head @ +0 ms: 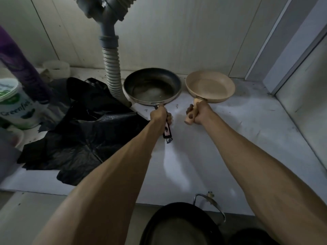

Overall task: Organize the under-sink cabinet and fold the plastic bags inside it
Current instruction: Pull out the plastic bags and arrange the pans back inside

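Observation:
Inside the cabinet, a black frying pan [152, 86] and a beige frying pan [210, 86] sit side by side near the back wall. My left hand [160, 114] grips the black pan's dark handle. My right hand [199, 114] is closed around the beige pan's wooden handle. Crumpled black plastic bags [85, 131] lie spread over the left part of the white cabinet floor [230, 138], apart from both hands.
A grey drain pipe with a ribbed hose [113, 71] drops to the floor just left of the black pan. A green-and-white tub [16, 105], a purple bottle [19, 64] and a white container [56, 68] stand at the left. A dark pot with a metal handle [180, 225] sits below the cabinet's front edge.

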Available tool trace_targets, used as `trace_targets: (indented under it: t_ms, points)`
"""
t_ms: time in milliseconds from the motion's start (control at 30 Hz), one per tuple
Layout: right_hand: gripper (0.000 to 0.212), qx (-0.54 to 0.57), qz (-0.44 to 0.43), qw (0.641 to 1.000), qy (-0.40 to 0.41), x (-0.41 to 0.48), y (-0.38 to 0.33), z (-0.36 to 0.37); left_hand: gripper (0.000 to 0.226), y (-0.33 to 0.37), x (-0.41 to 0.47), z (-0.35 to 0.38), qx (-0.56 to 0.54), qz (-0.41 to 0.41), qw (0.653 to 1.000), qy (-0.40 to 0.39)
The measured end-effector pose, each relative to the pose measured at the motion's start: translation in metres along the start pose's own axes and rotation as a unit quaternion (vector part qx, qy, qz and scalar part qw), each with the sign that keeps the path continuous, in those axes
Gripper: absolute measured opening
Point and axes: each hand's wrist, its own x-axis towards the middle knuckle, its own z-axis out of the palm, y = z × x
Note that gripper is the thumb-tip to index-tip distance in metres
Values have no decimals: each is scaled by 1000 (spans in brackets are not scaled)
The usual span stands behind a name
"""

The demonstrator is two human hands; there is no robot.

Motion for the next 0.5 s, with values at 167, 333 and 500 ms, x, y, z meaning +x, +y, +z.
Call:
trace_targets:
  t_ms: [167, 333, 500]
  points:
    - [20, -72, -45, 994, 66, -9, 9, -27, 36, -14, -16, 5, 9, 32, 999, 31]
    - [48, -136, -138, 972, 132, -29, 27, -69, 40, -22, -43, 15, 54, 93, 993, 46]
    - [70, -211, -168, 944, 188, -61, 22, -109, 45, -27, -79, 17, 112, 132, 983, 53]
